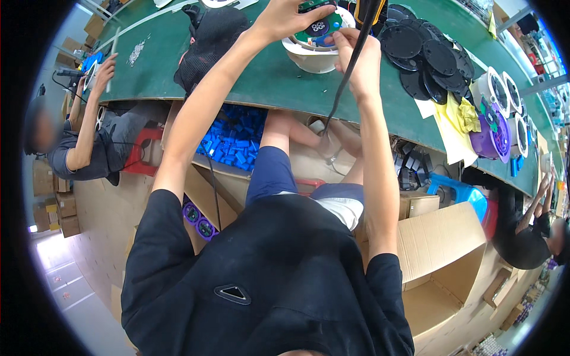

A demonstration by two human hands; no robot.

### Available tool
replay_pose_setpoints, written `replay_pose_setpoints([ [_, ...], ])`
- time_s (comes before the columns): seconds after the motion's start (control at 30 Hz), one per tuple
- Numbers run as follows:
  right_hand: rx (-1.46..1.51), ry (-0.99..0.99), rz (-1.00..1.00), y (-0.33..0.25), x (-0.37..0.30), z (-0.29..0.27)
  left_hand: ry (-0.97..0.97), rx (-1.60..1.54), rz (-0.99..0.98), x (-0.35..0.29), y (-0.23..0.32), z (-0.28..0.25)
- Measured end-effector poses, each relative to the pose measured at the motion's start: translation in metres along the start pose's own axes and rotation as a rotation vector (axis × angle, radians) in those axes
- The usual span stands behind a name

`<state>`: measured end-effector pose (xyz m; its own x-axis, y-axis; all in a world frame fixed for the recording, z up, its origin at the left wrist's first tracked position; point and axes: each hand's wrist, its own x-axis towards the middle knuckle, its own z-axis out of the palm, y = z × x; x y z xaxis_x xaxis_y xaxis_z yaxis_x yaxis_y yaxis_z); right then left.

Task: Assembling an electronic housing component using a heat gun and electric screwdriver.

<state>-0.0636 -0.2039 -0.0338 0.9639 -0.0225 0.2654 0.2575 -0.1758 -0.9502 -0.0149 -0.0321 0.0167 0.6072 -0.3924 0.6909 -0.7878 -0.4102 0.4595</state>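
At the far edge of the view, a white round housing point(313, 63) stands on the green table, with a green circuit board point(335, 25) inside its rim. My left hand point(285, 19) reaches over it from the left, thumb and fingers closed on a small green board piece point(309, 6). My right hand point(361, 62) is at the housing's right side. Its thumb and forefinger are pinched together beside a blue part point(323, 41); what they grip is too small to tell. A black cord point(350, 68) runs in front of my right hand.
Black discs point(424, 53) are heaped to the right, near white and purple housings point(491, 133). A black mesh bag point(211, 50) lies left. Below the table are a box of blue parts point(231, 142) and an open carton point(439, 261). Other people sit at both sides.
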Motion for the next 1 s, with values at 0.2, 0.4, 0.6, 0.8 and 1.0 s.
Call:
replay_pose_setpoints([
  [0.2, -0.144, 0.159, -0.164, 0.009, 0.0, 0.013, 0.048, 0.052, 0.034, -0.002, -0.003, 0.0],
  [0.4, -0.213, 0.108, -0.076, -0.002, -0.002, 0.014, -0.036, -0.124, 0.287, 0.009, -0.03, -0.006],
  [0.6, -0.183, 0.106, 0.016, -0.015, -0.003, 0.016, -0.174, -0.161, -0.227, 0.004, -0.038, -0.004],
  [0.8, -0.173, 0.177, -0.025, -0.005, -0.001, 0.011, 0.03, -0.246, -0.115, -0.014, -0.044, 0.019],
  [1.0, 0.067, 0.024, 0.075, -0.005, -0.005, 0.002, 0.106, 0.065, -0.102, -0.028, -0.026, 0.011],
])
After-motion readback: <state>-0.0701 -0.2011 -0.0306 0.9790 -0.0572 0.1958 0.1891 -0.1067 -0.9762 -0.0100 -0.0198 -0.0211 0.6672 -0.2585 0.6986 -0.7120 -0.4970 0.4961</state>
